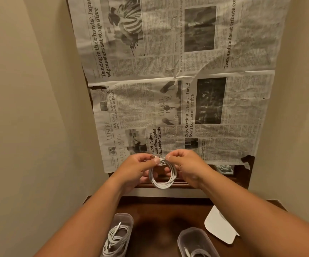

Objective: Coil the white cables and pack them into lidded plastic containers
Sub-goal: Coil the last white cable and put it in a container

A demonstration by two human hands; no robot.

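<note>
A white cable [162,179] hangs as a round coil between both hands, held in the air above the dark wooden table [155,227]. My left hand [137,168] pinches the top of the coil from the left, and my right hand [184,164] pinches it from the right, the fingertips almost meeting. Below, a clear plastic container [120,236] at the lower left holds a coiled white cable. A second clear container [196,242] at the lower right also has white cable in its bottom. Neither container has a lid on.
A white lid [219,226] lies on the table to the right of the containers. A large newspaper sheet [177,89] covers the surface behind the table. Beige walls close in on both sides. A small printed packet [224,168] sits at the newspaper's lower right.
</note>
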